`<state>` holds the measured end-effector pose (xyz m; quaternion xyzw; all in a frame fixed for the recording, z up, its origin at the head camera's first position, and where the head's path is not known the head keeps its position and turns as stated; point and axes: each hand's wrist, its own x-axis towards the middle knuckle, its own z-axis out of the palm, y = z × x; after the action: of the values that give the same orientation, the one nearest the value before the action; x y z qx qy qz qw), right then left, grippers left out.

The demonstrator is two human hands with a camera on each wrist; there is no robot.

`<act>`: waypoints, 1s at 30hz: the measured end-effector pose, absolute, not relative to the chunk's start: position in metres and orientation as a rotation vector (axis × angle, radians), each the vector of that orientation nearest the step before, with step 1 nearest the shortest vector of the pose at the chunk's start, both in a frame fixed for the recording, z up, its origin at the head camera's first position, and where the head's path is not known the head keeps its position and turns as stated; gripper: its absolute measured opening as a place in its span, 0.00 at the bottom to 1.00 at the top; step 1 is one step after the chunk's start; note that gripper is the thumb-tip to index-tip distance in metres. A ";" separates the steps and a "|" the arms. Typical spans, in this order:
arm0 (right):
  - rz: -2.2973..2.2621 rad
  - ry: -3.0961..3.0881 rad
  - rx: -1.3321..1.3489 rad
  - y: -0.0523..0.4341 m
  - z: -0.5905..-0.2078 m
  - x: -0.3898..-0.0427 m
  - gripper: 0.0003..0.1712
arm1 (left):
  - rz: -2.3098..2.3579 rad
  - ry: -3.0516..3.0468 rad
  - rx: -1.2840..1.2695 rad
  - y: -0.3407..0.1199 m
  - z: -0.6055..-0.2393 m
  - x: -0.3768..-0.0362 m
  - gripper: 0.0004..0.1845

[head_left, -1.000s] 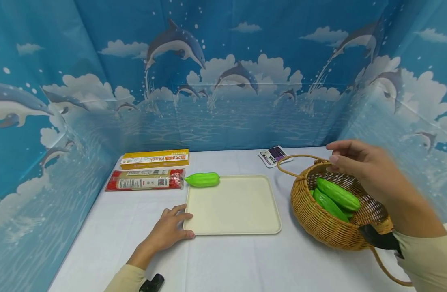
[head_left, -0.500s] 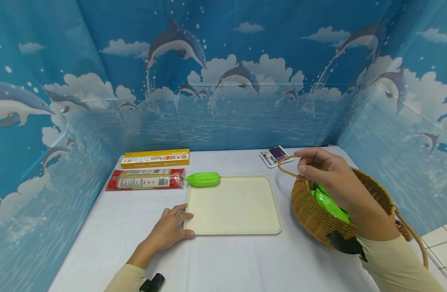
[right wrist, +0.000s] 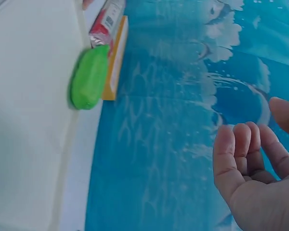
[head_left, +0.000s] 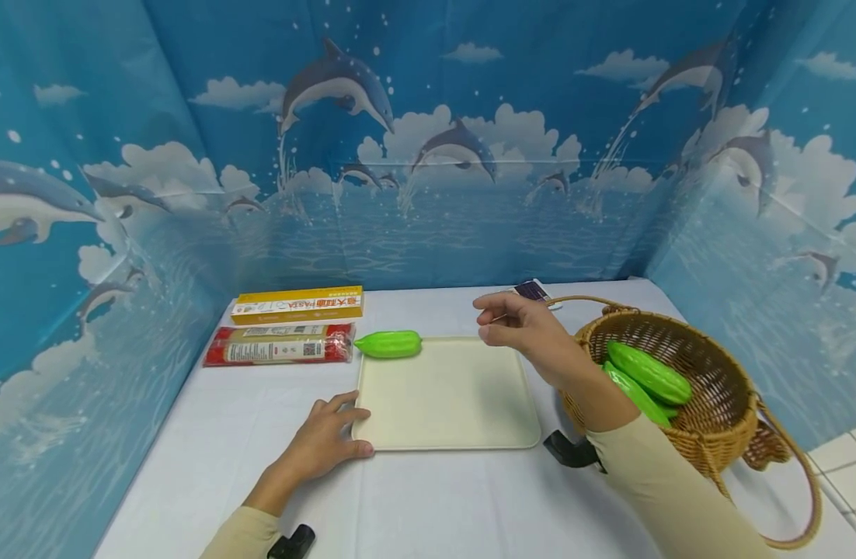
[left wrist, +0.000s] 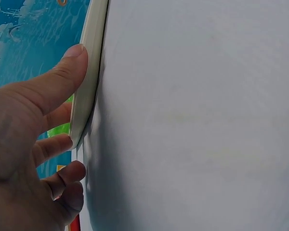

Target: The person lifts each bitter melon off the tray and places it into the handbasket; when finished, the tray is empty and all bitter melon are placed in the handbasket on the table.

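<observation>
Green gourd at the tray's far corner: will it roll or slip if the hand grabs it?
The gourd looks rounded and spindle-shaped, so a nudge would probably roll it. Its glossy skin suggests plastic: likely light, stiff and a bit slippery. It lies across the tray rim, so it may rock off.

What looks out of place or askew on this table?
The light green ridged gourd lies half on the far left rim of the cream rectangular tray, not flat inside it, while two darker green gourds sit in the woven wicker basket. Nothing is spilled or visibly damaged.
</observation>
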<state>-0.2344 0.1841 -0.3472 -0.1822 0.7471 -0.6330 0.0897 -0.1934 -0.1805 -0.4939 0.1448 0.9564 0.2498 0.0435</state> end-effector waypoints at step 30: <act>-1.575 2.219 -0.524 0.103 -0.436 -0.335 0.38 | 0.767 2.929 0.453 -0.182 -0.495 -0.193 0.34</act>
<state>-0.3354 0.1028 -0.4357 -0.1859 0.7872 -0.5585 0.1841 -0.1926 -0.1822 -0.4952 0.1480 0.9560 0.2502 0.0400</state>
